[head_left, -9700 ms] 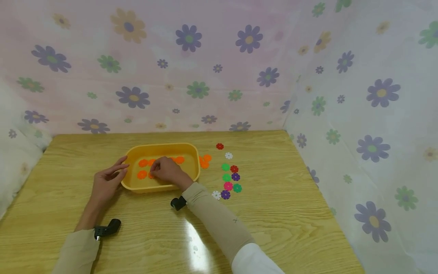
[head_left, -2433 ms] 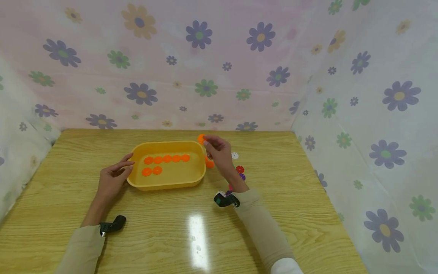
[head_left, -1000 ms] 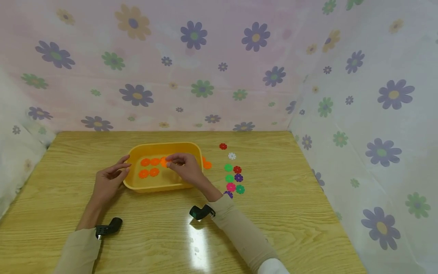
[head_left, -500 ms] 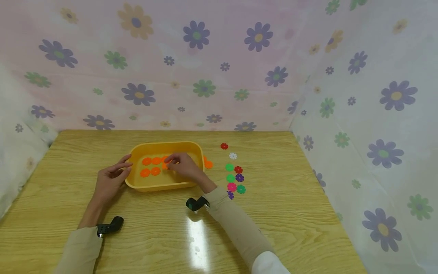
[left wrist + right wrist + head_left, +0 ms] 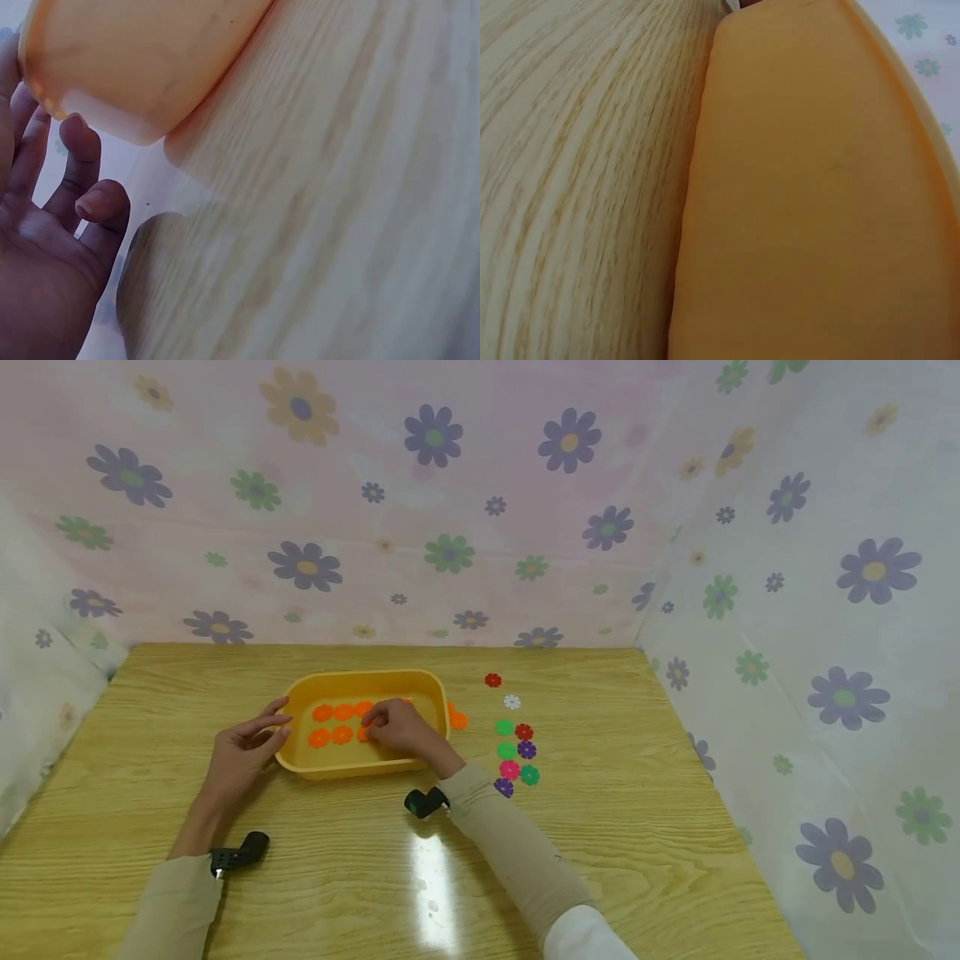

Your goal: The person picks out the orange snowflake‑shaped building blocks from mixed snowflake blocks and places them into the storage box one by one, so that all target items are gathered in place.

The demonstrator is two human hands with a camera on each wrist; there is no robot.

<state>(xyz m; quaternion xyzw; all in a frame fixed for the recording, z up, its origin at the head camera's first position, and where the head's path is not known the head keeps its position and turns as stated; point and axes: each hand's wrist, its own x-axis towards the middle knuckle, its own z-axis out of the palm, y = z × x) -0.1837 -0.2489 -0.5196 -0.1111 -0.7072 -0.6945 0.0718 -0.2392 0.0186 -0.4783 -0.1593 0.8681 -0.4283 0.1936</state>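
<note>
A yellow plastic tray (image 5: 360, 768) stands on the table, with orange flower-shaped discs (image 5: 322, 713) laid flat in two rows inside. My left hand (image 5: 236, 760) holds the tray's left rim with thumb and fingertips; in the left wrist view, curled fingers (image 5: 79, 142) sit at the outer wall. Inside the tray, my right hand (image 5: 401, 727) pinches an orange flower disc (image 5: 363, 734) at the right end of the front row. That hand covers part of the back row. The right wrist view shows the tray's outer wall (image 5: 810, 187), not the fingers.
Orange flower discs (image 5: 458, 721) lie against the tray's right side. Farther right, a loose column of flower discs includes red (image 5: 492, 680), white (image 5: 512, 702), green (image 5: 506, 749), purple (image 5: 527, 749) and pink (image 5: 509, 769). Flowered sheets (image 5: 450, 593) rise behind the wooden table (image 5: 322, 877).
My right hand has carried an orange flower disc from beyond the tray's right end into it, then down to the front row. The left hand has stayed at the rim.
</note>
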